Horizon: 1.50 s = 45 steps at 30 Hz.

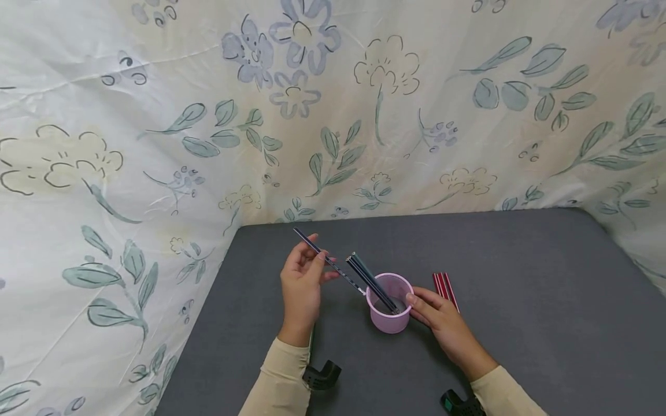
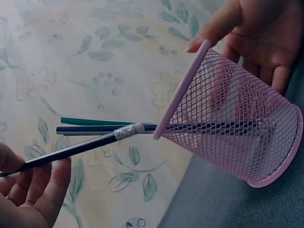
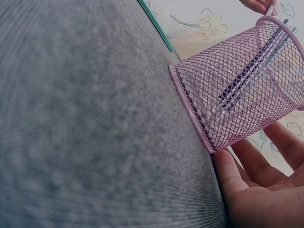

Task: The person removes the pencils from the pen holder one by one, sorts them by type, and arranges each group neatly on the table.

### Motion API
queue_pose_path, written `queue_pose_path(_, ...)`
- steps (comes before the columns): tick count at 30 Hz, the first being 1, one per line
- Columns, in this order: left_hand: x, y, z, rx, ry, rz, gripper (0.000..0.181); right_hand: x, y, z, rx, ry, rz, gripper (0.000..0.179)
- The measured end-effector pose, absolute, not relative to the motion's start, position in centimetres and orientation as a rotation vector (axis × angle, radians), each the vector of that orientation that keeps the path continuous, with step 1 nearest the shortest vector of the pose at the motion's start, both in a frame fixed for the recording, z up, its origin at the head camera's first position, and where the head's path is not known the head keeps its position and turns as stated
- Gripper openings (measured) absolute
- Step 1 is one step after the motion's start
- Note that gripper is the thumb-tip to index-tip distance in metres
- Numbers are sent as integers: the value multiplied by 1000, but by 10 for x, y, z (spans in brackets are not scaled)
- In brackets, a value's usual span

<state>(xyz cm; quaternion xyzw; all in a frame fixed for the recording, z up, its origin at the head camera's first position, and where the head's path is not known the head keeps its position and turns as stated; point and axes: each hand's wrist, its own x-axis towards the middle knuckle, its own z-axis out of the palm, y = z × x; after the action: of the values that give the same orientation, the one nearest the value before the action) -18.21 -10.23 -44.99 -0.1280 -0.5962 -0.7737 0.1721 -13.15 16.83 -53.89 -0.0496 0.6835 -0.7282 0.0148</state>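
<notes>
A pink mesh pencil cup (image 1: 390, 325) stands on the grey tabletop with several dark pencils (image 1: 370, 283) leaning in it toward the left; one of these shows green (image 2: 90, 121) in the left wrist view. My right hand (image 1: 442, 323) holds the cup's right side, thumb up at the rim and the other fingers along the mesh. Between thumb and fingers, my left hand (image 1: 304, 283) pinches a dark pencil (image 2: 80, 149). Its silver-banded eraser end points down to the right, close to the cup's left rim, while the other end sticks up past the fingers.
A few red pencils (image 1: 442, 284) lie on the table (image 1: 546, 300) just beyond my right hand. Part of a green pencil (image 3: 159, 29) lies past the cup's base in the right wrist view. Flower-printed cloth (image 1: 322, 104) rises behind the table and along its left side.
</notes>
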Motion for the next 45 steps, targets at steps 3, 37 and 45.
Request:
queue_pose_path(3,-183,-104,-450,-352,-1682,-2199,40,-131,169,-539,-166,2135,-2263,45)
queue_pose_path(37,-194,-171,-479,-54,-2195,-1977,28,-134,167,-540,-147,2115,-2281,45)
queue_pose_path(45,-198,-191,-490,68,-2423,-1753,29,-135,167,-542,-148,2123,-2285,44)
